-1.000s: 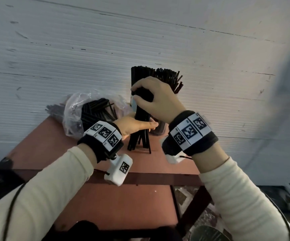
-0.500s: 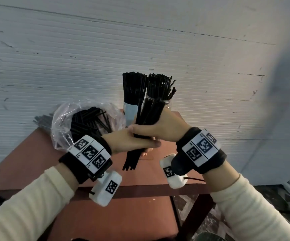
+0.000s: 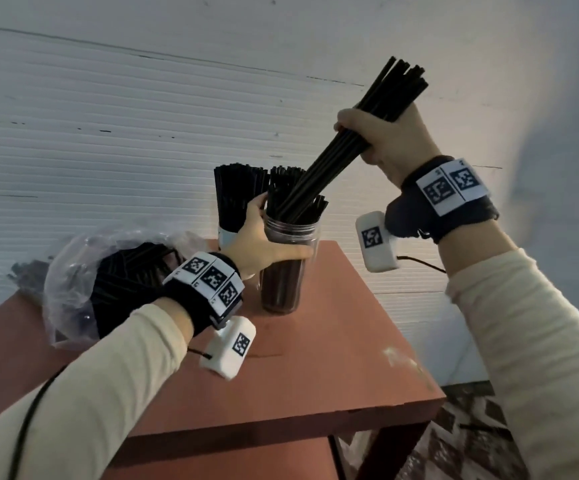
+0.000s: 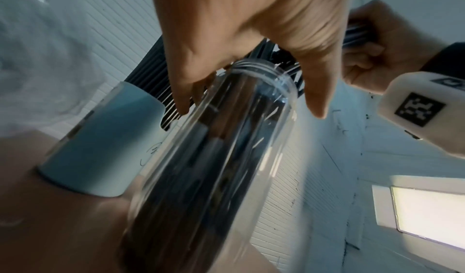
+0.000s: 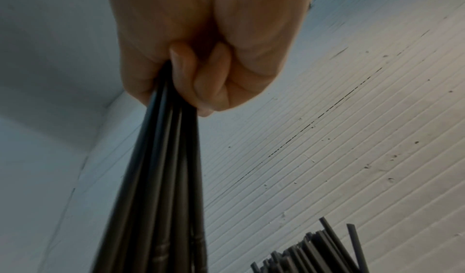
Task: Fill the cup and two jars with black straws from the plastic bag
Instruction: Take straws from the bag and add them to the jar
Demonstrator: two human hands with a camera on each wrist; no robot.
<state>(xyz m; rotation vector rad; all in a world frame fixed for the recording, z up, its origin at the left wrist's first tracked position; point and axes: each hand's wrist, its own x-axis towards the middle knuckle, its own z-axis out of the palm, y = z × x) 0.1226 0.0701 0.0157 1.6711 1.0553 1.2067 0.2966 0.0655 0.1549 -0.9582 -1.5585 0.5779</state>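
Two hands: right hand (image 3: 390,140) fists a slanted straw bundle (image 3: 343,143); left hand (image 3: 264,244) wraps the clear jar (image 3: 290,265) on the table (image 3: 350,358)
Tip: keep the jar steady, straighten the bundle
Left wrist only: pale blue cup (image 4: 100,148) touching the jar

The jar (image 3: 290,258) is clear, glossy plastic with a threaded rim. The straws (image 3: 343,143) look smooth, black, faintly shiny plastic. The bag (image 3: 73,271) is thin, crinkled clear film. The cup (image 4: 100,144) looks matt pale blue. The bench (image 3: 316,358) is matt reddish-brown; the wall (image 3: 108,116) is white, finely ribbed.
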